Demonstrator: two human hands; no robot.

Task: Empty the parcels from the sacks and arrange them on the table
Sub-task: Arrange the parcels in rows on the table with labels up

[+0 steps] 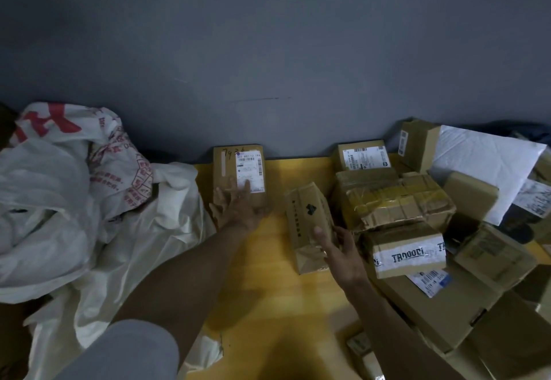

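Note:
A white sack (pixel 68 200) with red print lies crumpled over the left side of the yellow table (pixel 268 284). My left hand (pixel 238 206) rests with straight fingers on a brown labelled box (pixel 235 168) at the table's far edge, beside the sack. To its right, a taped brown parcel (pixel 307 218) with a black logo stands tilted. My right hand (pixel 337 248) holds that parcel's near right end, the thumb on top.
A pile of several cardboard boxes fills the right side, among them a tape-wrapped box (pixel 393 197) and one with white "TAOOOCI" tape (pixel 408 251). A white padded mailer (pixel 489 165) leans at the back right. A grey wall (pixel 268 51) stands behind the table.

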